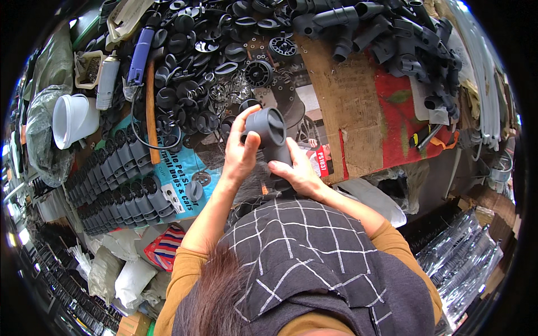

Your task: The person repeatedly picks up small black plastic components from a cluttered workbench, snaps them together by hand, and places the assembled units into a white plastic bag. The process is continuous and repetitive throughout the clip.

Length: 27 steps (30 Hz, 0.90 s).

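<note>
Both hands hold a dark grey plastic tube fitting (266,127) in front of my chest. Its wide round end, fitted with a ridged disc cap, is tilted up and faces right. My left hand (240,152) is closed around the left side of that end, thumb and fingers against it. Lower down, my right hand (300,172) grips the narrower tube section, with the thumb across it. Just behind the fitting lie loose black round caps (207,121) and a heap of small metal springs (232,87). A black spoked disc (259,73) sits beyond them.
Rows of dark grey parts (130,206) lie at left beside a blue printed sheet (178,175). A purple power screwdriver (140,56), wooden handle (152,112), spray can (108,83) and white bucket (72,120) stand or lie farther left. Grey tube fittings (386,39) are piled beyond cardboard (342,95) at right.
</note>
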{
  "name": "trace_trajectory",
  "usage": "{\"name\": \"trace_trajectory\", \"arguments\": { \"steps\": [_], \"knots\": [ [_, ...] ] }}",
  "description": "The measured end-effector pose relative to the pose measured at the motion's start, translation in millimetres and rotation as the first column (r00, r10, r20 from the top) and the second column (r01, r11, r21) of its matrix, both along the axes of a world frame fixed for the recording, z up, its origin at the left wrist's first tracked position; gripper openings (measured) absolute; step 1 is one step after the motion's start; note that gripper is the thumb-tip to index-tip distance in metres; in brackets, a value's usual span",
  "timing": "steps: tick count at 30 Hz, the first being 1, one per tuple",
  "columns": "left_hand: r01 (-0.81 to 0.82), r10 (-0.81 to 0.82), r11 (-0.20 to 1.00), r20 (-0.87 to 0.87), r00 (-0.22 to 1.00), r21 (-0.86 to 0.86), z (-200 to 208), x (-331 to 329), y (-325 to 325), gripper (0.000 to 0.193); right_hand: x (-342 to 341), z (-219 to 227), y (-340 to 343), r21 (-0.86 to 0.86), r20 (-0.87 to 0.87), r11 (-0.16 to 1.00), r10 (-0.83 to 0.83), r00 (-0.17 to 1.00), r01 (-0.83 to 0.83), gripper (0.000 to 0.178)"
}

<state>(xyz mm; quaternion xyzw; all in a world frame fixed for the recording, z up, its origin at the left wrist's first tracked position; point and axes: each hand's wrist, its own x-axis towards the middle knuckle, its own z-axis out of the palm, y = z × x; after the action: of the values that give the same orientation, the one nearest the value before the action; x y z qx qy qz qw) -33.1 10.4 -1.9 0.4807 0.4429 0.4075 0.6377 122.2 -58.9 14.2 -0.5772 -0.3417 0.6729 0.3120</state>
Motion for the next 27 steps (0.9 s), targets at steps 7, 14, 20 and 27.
{"name": "trace_trajectory", "arguments": {
  "steps": [7,14,20,27],
  "knots": [
    [0.003,-0.004,1.000,-0.126,0.992,-0.010,27.3,7.4,6.4,0.075,-2.5,23.7,4.5,0.049,-0.195,0.998,-0.038,0.980,0.049,0.065],
    [-0.128,0.201,0.932,0.187,0.962,-0.340,29.4,20.2,-1.0,0.051,-1.4,21.1,-6.6,0.167,-0.015,0.985,-0.030,0.999,0.032,0.061],
    [-0.107,0.165,0.952,0.184,0.969,-0.288,23.8,22.2,-5.7,0.048,16.6,22.0,22.9,0.654,0.546,0.744,-0.336,0.767,-0.140,0.048],
    [-0.076,0.088,0.989,0.096,0.992,-0.124,24.3,34.2,-6.0,0.047,24.7,21.0,34.7,0.668,0.528,0.720,-0.278,0.803,-0.190,0.044]
  ]
}}
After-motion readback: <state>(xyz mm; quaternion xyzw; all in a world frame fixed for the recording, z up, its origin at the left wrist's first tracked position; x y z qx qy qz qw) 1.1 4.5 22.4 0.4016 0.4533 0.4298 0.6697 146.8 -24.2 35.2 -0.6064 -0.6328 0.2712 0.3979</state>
